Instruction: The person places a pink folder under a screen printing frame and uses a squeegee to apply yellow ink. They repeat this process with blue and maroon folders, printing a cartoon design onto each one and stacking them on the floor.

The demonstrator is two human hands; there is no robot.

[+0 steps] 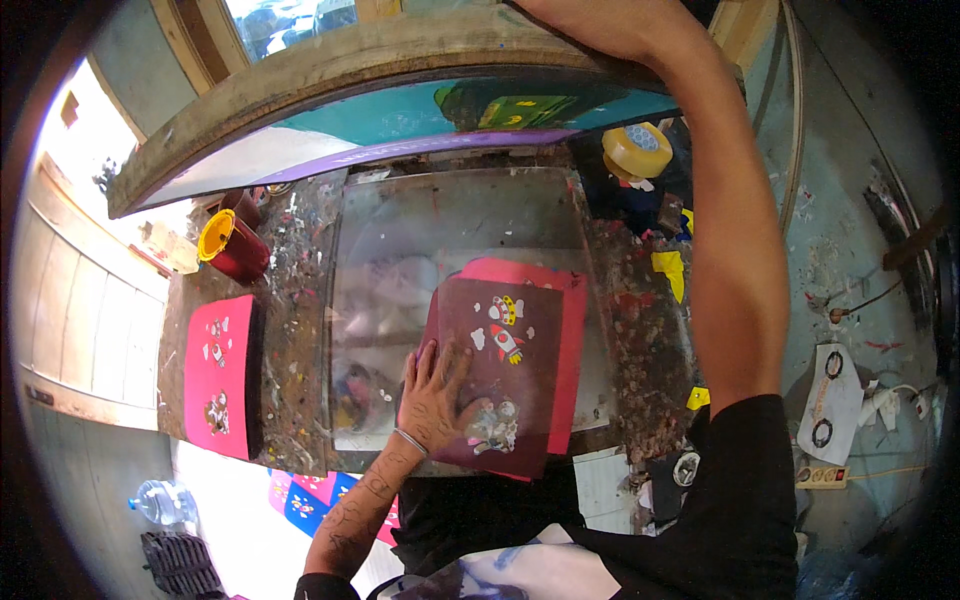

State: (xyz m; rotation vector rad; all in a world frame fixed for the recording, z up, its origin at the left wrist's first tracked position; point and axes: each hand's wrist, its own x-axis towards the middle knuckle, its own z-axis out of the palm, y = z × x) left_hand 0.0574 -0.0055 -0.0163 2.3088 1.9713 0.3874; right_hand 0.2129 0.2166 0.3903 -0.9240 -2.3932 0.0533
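My left hand (435,395) lies with fingers spread flat on a transparent film (380,230), over a stack of red and pink sheets (565,340); the top one looks maroon and carries printed cartoons, including a rocket (503,342). My right hand (590,22) holds the upper edge of a raised wooden printing screen (330,70) with teal and purple mesh; its fingertips are partly hidden. The film lies on a glass-like panel set in a paint-splattered bench (295,300).
A pink pile of printed sheets (218,375) and red paint pots (235,250) sit on the bench's left. A tape roll (637,150) is at back right, yellow scraps (668,275) below it. A water bottle (162,503) and printed pieces (310,505) are lower left.
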